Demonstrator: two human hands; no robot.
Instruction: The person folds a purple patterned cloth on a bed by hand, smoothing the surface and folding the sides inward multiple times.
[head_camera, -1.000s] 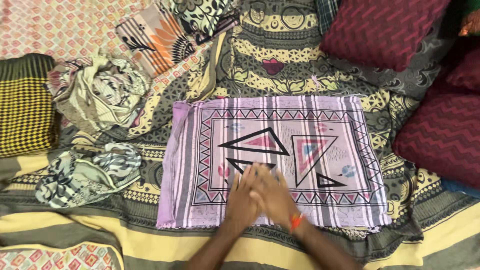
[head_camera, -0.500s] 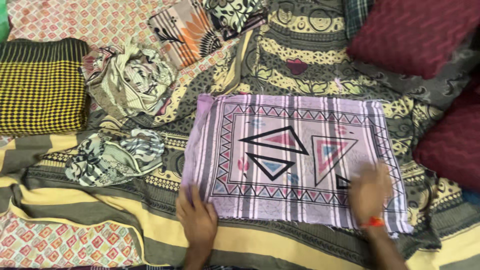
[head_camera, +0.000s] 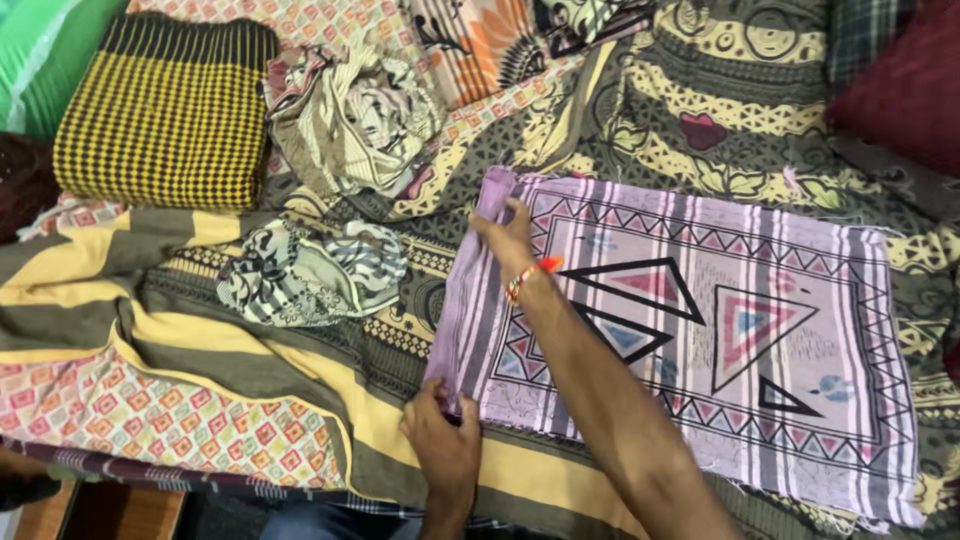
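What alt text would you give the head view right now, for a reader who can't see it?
Both hands hold the left edge of a lilac pillow cover printed with triangles: left hand pinching the near corner, right hand on the far corner. It lies flat on a patterned bedsheet, with crumpled cloths and a yellow-black checked pillow to the left.

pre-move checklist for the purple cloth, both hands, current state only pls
1. Left hand on the near left corner of the purple patterned cloth: ok, fingers pinch the edge.
2. Right hand on the far left corner: ok, the arm crosses over the cloth to reach it.
3. Rest of the cloth lying flat: ok, the triangle print shows with no big wrinkles; the near right edge is frayed.
4. Left edge straight between the hands: not ok, it is bunched and slightly rolled.
5. Space beside the left edge: not ok, a crumpled black-and-white cloth lies close by on the bedsheet.
6. Grip firmness: cannot tell.
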